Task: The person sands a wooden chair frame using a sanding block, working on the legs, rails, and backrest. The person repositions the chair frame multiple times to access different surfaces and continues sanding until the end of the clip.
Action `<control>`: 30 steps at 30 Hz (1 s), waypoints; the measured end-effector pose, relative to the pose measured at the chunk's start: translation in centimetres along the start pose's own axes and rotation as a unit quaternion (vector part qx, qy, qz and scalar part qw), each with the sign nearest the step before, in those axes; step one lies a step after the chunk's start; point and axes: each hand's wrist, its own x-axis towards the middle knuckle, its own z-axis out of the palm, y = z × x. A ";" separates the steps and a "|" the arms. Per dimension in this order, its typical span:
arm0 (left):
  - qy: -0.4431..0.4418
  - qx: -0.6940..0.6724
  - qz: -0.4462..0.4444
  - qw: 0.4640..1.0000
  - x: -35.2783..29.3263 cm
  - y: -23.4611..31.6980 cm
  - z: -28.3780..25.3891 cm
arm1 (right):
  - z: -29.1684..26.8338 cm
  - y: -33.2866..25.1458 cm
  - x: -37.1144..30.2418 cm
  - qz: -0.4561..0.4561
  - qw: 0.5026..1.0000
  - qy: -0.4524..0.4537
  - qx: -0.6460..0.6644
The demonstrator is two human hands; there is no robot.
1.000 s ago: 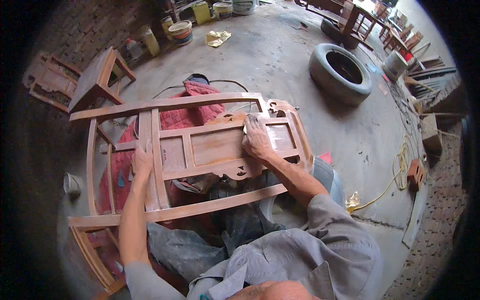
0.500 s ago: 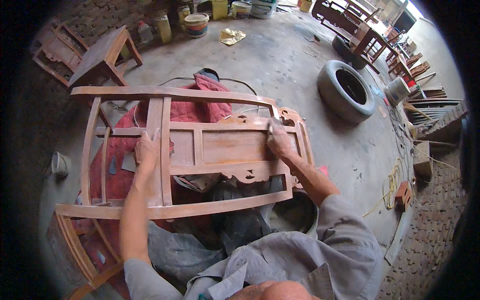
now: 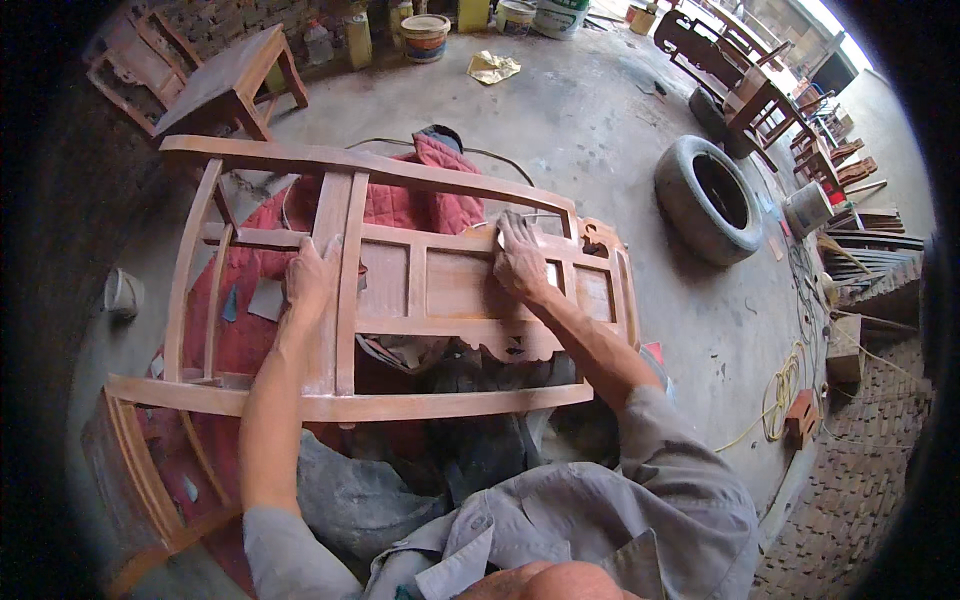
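Note:
A bare wooden chair frame [image 3: 345, 290] lies tilted across my lap, with a panelled backrest [image 3: 465, 283] and carved scroll edges at its right. My left hand [image 3: 310, 275] is wrapped over the wide crosspiece at the seat end, its thumb and fingers against the wood. On the far long rail of the backrest, my right hand [image 3: 520, 262] presses down, fingers together. A small pale edge shows beside its fingertips; what it holds is mostly hidden under the hand. Pale dust coats parts of the wood.
Under the chair lies a red quilted cloth [image 3: 380, 205]. A tyre [image 3: 708, 200] stands ahead right, and a yellow cord [image 3: 785, 390] lies near a brick [image 3: 800, 418]. More wooden furniture [image 3: 225, 80] is at the far left. Several buckets [image 3: 425, 38] line the back.
My right hand has slid left along the backrest rail, away from the carved end. The chair's far side has shifted up in view; my left hand keeps its hold on the crosspiece.

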 end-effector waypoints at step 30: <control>0.020 0.019 -0.009 1.000 -0.5 -0.9 -0.9 | -1.5 -7.4 -1.5 0.067 0.995 -0.055 0.041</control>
